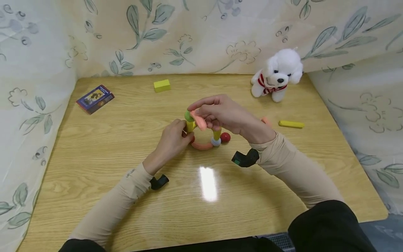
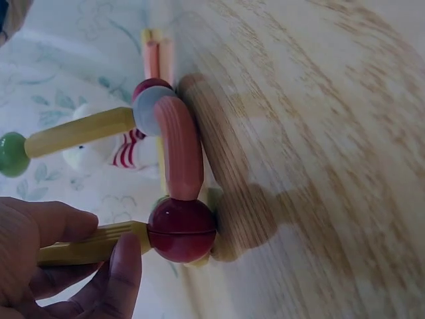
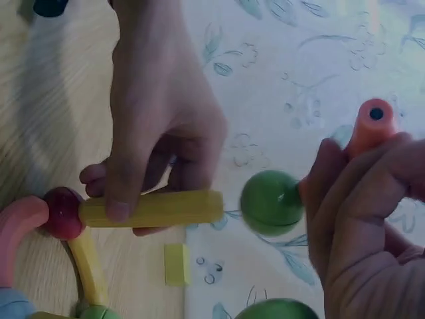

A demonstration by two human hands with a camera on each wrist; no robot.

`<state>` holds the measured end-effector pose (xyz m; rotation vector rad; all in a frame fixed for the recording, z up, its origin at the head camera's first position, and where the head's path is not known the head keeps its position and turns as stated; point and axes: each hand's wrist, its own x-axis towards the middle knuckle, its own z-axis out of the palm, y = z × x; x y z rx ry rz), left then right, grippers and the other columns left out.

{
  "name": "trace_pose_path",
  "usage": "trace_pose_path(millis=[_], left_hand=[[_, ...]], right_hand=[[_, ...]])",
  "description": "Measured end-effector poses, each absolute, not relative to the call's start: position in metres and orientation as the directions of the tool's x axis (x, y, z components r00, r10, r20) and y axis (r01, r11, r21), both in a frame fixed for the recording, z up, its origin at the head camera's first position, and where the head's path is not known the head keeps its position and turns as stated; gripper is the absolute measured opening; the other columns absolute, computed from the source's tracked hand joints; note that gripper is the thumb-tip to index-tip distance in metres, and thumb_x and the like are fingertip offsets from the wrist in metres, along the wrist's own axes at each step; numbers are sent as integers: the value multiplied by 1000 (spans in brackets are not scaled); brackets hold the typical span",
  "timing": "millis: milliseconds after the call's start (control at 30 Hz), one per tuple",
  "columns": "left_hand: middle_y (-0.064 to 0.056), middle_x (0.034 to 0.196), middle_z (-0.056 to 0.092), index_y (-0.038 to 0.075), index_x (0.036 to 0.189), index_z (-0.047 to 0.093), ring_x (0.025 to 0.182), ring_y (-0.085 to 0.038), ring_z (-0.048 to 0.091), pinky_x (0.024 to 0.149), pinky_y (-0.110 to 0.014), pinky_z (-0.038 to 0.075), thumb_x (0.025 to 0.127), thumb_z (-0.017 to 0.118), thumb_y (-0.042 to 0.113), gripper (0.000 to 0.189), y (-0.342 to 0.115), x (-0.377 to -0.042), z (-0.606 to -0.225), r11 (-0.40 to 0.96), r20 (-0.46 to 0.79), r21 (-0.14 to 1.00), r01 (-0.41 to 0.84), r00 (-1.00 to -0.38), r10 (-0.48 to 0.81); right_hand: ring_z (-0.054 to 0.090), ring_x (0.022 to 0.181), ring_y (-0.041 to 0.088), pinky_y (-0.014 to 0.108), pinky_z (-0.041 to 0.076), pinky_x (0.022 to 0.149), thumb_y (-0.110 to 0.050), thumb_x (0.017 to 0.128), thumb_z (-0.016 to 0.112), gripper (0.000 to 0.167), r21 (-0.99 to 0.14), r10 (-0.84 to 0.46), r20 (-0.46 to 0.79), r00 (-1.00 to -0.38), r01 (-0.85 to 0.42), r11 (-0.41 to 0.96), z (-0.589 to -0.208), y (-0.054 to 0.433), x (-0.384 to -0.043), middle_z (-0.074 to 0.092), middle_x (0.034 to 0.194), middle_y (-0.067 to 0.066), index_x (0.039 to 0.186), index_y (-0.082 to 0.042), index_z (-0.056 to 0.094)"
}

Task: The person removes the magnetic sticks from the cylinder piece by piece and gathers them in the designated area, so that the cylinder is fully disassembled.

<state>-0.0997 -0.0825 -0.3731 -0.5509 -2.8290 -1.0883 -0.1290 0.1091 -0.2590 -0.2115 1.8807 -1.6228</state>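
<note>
left hand (image 1: 172, 137) pinches the yellow stick (image 3: 176, 208), right hand (image 1: 223, 111) holds the pink piece (image 1: 200, 122); green ball (image 3: 269, 203) might drop if its half-hidden joint is loose.

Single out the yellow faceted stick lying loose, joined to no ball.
It's the yellow faceted stick in front of the white plush dog; the other yellow sticks in view join coloured round balls.
</note>
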Motion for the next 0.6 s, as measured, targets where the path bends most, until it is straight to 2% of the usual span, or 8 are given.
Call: trace_pose_path(millis=[200,333,433,533,600], left_hand=[[-15,89,62,-1,99,65,80,-27,66,69,-35,55,87,68,11,17,-82,-100,-374,681,160,646,345,-933,322],[-16,89,63,-1,96,65,80,-28,66,69,-35,56,87,69,10,15,-83,-99,-374,675,173,646,356,-930,324],[-15,89,63,-1,95,64,80,-27,66,69,-34,56,87,69,10,15,-84,-100,-374,672,181,646,362,-928,326],[-15,89,63,-1,95,64,80,-26,67,69,-34,57,87,69,10,15,-85,-101,-374,669,183,651,358,-930,320],[-15,89,63,-1,95,64,80,-26,67,68,-34,57,88,69,11,15,-86,-101,-375,669,178,658,347,-934,310]], right_hand=[[49,52,13,23,39,46,-12,96,51,31,-912,-502,-388,-772,246,328,-265,103,-129,57,62,1,124,-7,66],[48,53,15,25,38,46,-18,97,56,29,-902,-504,-365,-783,164,399,-262,103,-127,56,63,2,123,-12,65],[51,55,15,25,40,48,-24,94,63,34,-854,-498,-287,-818,-17,520,-259,102,-123,61,67,3,126,-16,63],[57,56,14,27,44,52,-29,91,68,39,-735,-482,-160,-861,-222,641,-255,101,-118,68,77,2,128,-17,62],[59,56,14,28,45,53,-32,91,68,37,-650,-474,-69,-878,-321,688,-253,99,-114,72,82,1,124,-17,64]])
